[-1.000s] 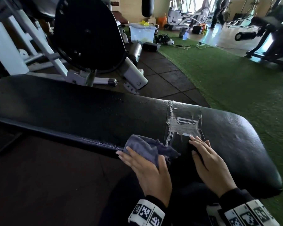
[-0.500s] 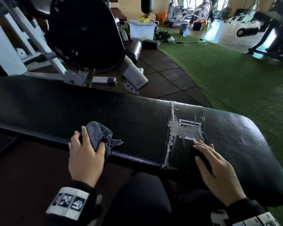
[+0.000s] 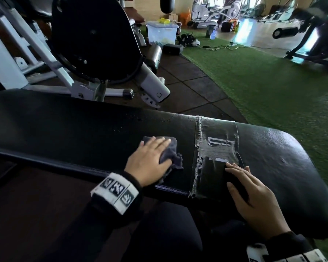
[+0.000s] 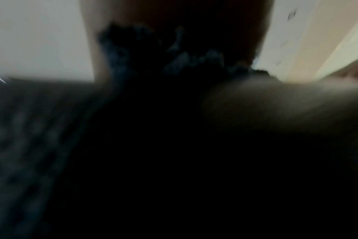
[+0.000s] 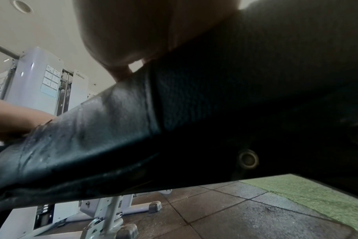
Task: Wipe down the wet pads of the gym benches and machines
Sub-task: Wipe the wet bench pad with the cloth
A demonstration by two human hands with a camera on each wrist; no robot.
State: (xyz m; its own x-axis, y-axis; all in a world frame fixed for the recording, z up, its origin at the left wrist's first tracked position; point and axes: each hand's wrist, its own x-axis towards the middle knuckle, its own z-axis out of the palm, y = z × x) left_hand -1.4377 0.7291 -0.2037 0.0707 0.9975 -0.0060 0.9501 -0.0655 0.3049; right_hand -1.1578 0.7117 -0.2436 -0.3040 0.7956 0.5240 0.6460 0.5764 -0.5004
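Observation:
A long black bench pad (image 3: pixel 87 133) runs across the head view, with water droplets on its far side and a worn taped band (image 3: pixel 216 148) toward the right. My left hand (image 3: pixel 150 157) lies flat with straight fingers on a crumpled grey cloth (image 3: pixel 170 156) and presses it on the pad just left of the tape. My right hand (image 3: pixel 254 193) rests flat on the pad's near edge, right of the tape, fingers spread. The left wrist view is dark and blurred, showing only the cloth (image 4: pixel 184 59). The right wrist view shows the pad's side (image 5: pixel 112 129).
A white-framed machine with a large black plate (image 3: pixel 95 38) stands just behind the bench. Beyond it sit a clear plastic tub (image 3: pixel 161 34) and bags on dark floor tiles. Green turf (image 3: pixel 273 87) stretches to the right, with more machines at the back.
My left hand has swept the cloth from beside the tape out to the left along the near edge, then back right onto the pad top. My right hand has stayed put.

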